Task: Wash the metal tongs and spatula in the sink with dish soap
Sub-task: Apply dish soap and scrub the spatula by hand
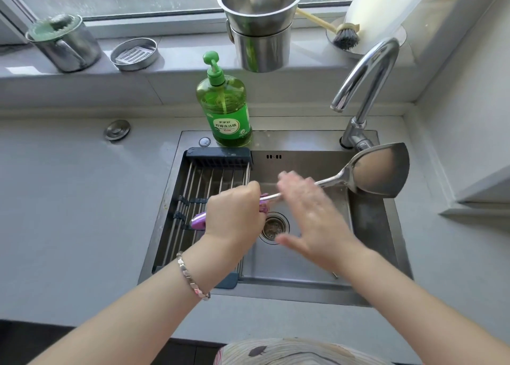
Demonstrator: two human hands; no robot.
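The spatula is steel, with a broad shiny blade and a purple handle. It slants over the sink, blade at the back right corner beside the faucet. The left grip is curled round the handle. The right grip, blurred, lies with straight fingers over the shaft. A soap bottle on the sink's back rim is nearly full of green liquid.

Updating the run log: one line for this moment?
left hand grips spatula handle | right hand open against shaft | over sink
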